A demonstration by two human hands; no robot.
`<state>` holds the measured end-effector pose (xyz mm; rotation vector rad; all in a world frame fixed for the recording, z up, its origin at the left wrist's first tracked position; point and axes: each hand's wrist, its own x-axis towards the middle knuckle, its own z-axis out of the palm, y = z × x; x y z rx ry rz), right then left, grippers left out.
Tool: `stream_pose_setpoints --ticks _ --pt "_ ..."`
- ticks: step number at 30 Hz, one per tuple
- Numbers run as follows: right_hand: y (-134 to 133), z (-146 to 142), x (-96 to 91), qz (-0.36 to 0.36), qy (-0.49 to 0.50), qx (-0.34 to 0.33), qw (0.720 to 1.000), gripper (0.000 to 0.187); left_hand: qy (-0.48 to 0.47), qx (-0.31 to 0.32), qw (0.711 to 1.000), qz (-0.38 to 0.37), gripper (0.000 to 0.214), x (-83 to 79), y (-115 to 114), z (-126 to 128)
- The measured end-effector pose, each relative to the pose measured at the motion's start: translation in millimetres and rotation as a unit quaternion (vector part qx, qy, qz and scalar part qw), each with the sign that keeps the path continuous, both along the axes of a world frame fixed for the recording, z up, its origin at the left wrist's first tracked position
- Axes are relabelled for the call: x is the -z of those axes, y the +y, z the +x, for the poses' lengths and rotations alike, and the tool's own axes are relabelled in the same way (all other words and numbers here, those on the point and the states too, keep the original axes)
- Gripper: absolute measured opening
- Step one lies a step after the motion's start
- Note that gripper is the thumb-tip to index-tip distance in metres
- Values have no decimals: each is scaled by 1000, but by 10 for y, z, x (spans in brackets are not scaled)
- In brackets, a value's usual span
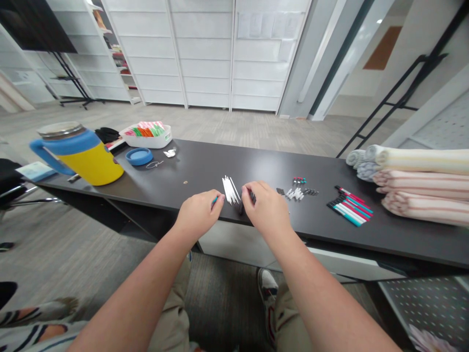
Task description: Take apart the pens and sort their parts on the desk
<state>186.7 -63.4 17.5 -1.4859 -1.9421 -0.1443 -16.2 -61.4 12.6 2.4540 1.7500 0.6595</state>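
Note:
My left hand is closed in a pinch on a small teal pen part, of which only the end shows. My right hand is curled with its fingertips down by black pen parts at the table's front edge; what lies within its fingers is mostly hidden. Between both hands is a bundle of thin white sticks, like pen refills. Right of my right hand lie clear-grey small pieces, red and teal small tips and dark clip-like pieces. Farther right, several red, teal and white pens lie in a row.
Rolled striped cloths are stacked at the table's right end. Leftward stand a big yellow and blue mug, a blue lid and a white basket of colourful packets. A person's striped clothing shows at lower left.

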Motion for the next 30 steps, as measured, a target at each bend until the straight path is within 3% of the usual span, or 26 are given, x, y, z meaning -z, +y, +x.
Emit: stream_pose_setpoints --ticks 3,8,14,19,25,30 --pt "-78 52 -37 -10 32 -35 999 20 -36 31 999 6 23 -3 -18 -1" --pt "-221 101 -63 -59 87 -136 985 17 -71 100 992 12 50 9 -93 41" --pt "-304 213 -42 -107 131 -232 958 18 -69 200 977 35 61 34 -180 205" --pt "-324 359 -31 -138 186 -206 951 9 -99 218 970 51 56 26 -182 309" --pt "-309 542 -21 -201 333 -127 913 20 -210 163 964 13 24 -1 -68 256" --pt "-274 578 43 -243 394 -123 878 27 -371 139 915 -71 22 57 -26 290"
